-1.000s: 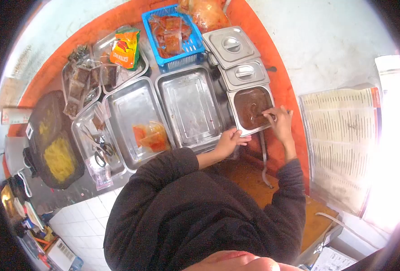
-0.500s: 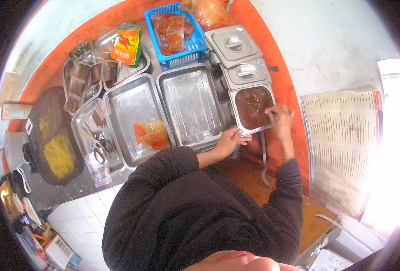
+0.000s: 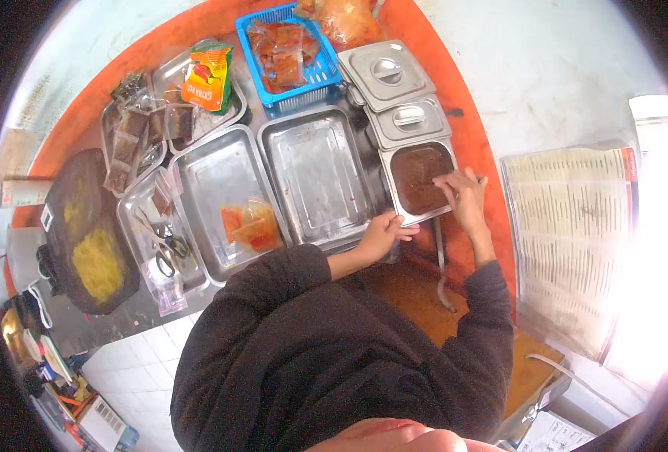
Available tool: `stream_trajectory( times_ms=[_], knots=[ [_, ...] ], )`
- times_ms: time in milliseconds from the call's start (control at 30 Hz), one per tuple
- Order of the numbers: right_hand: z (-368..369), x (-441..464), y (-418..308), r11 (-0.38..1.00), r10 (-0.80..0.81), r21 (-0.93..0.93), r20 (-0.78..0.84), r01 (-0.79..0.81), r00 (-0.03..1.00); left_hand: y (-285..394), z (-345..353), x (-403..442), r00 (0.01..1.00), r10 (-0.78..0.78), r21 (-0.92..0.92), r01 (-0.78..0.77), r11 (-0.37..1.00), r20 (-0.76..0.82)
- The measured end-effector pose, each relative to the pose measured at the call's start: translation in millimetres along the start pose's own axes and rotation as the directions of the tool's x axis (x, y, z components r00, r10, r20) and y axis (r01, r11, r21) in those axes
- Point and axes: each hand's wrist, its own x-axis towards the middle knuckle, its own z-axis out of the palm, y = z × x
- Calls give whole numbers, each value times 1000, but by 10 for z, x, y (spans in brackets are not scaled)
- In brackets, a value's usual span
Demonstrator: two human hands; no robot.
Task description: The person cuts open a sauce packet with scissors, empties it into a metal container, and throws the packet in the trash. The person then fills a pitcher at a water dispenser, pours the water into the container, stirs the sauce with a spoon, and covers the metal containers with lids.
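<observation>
A small steel pan (image 3: 390, 178) holds dark brown sauce (image 3: 418, 177) at the right of the counter. My left hand (image 3: 381, 236) is at its near left corner, thumb on the rim and fingers along the near edge, steadying the pan. Over the pan's right side my right hand (image 3: 464, 197) is pinched, fingertips above the sauce. Whatever lies between those fingertips is too small to make out. Just behind the pan sit two steel lids with handles, a smaller lid (image 3: 411, 121) and a larger lid (image 3: 389, 74).
Left of the pan stand a steel tray (image 3: 315, 169) and another tray (image 3: 217, 169) with orange-red packets (image 3: 249, 224). Farther left are scissors (image 3: 169, 252) in a narrow tray, dark packets (image 3: 129, 143) and a black container (image 3: 74, 177) of yellow food. A blue basket (image 3: 296, 96) stands behind.
My right hand has shifted slightly left over the pan. The sauce surface looks flatter and less glossy than before. My left hand stays at the pan's corner.
</observation>
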Motion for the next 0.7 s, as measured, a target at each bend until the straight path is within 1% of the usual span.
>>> stream_trajectory(
  times_ms=[33,100,133,200,233,333,400,433,533,633,700],
  knots=[
    [-39,7,2,991,-77,-108,-34,73,996,-29,8,-18,1000,-9,0,9,1000,-3],
    [-69,82,57,924,-239,-325,-76,203,968,-26,57,-24,998,29,-48,-31,998,-50],
    [-50,107,102,873,-317,-394,-10,288,948,-24,75,-37,996,45,-67,-50,996,-73],
    [-49,192,188,729,-456,-508,137,458,879,-32,88,-45,996,31,-95,-39,995,-88],
    [-62,207,217,716,-415,-500,256,487,873,-30,94,-47,995,26,-110,-37,993,-99],
    [-121,196,255,783,-370,-444,230,436,900,-65,94,-41,996,26,-89,-34,995,-88],
    [-235,169,148,918,-188,-303,241,258,952,-85,81,-35,996,27,-68,-33,997,-89],
    [-280,146,100,961,-92,-231,257,153,962,-97,79,-32,996,26,-57,-31,998,-88],
    [-280,104,44,997,-16,-79,101,24,995,-87,65,-40,998,33,-75,-36,997,-51],
    [-310,175,-12,964,-100,-254,-92,74,991,-93,73,-43,998,31,-116,-38,993,-57],
    [-260,205,89,840,-333,-469,-48,273,942,-115,69,-40,998,29,-120,-36,992,-61]
  ],
)
